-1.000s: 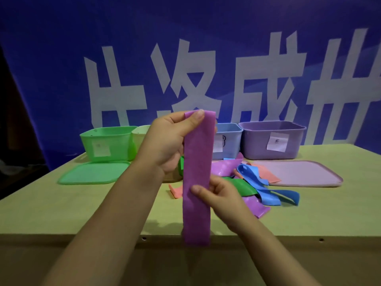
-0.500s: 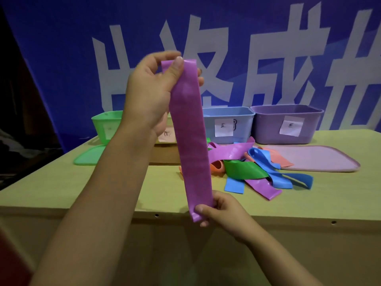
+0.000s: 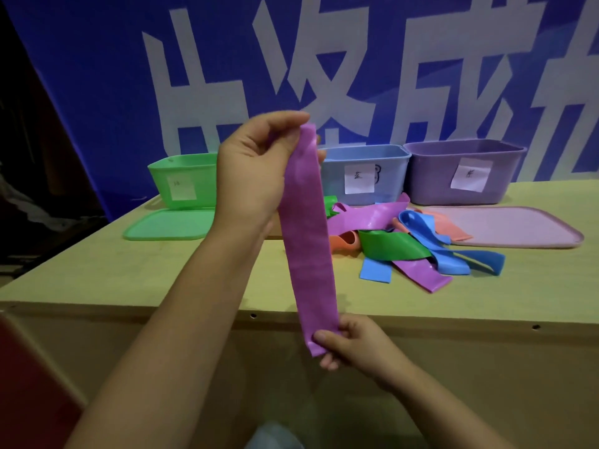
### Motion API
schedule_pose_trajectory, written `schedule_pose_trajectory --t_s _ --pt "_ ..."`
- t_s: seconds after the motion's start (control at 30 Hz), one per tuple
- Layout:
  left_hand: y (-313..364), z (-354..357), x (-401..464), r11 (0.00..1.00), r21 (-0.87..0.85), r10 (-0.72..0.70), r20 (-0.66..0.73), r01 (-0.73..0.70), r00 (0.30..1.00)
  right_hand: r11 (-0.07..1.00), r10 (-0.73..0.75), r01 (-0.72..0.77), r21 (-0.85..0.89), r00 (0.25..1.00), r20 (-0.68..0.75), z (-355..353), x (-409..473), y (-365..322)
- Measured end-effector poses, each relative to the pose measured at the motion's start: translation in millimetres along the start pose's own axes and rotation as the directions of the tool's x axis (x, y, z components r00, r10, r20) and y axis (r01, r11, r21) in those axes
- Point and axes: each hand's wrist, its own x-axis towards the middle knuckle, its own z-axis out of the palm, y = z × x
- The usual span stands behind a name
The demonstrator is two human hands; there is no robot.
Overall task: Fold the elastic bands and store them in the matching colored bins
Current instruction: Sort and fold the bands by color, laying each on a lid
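Head view: a purple elastic band [image 3: 308, 241] is held stretched out flat in the air, in front of the table's [image 3: 129, 280] near edge. Its top end is pinched by the left hand [image 3: 256, 170], thumb and fingers curled over the edge. Its bottom end is pinched by the right hand [image 3: 353, 341], thumb on the front face, fingers behind. Nothing else is held by either hand.

The band is judged light, thin, floppy and stretchy, probably a little slick; no fragility is expected. It hangs straight only because both ends are held. For the fold, the ends are best kept pinched across the full width and brought together, otherwise twisting or springing open is likely.

A loose pile of bands [image 3: 418, 251] in purple, blue, green and orange is left on the table. Behind it stand a green bin [image 3: 184, 179], blue bin [image 3: 363, 176] and purple bin [image 3: 463, 173], the last being the match. A green lid [image 3: 168, 225] and purple lid [image 3: 505, 228] lie flat in front.
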Motion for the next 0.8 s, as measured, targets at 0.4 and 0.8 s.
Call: schedule_pose_trajectory --t_s 0.4,0.8 --pt "-18.8 -12.6 -2.0 0.988 0.009 -0.155 0.2 0.156 0.967 0.674 0.248 -0.143 -0.724 0.968 0.04 -76.0 -4.7 -106.9" --pt "-46.3 -12.5 12.5 0.966 -0.022 -0.248 0.186 0.257 0.951 0.179 -0.16 -0.169 -0.969 0.967 -0.198 -116.7 152.8 -113.7"
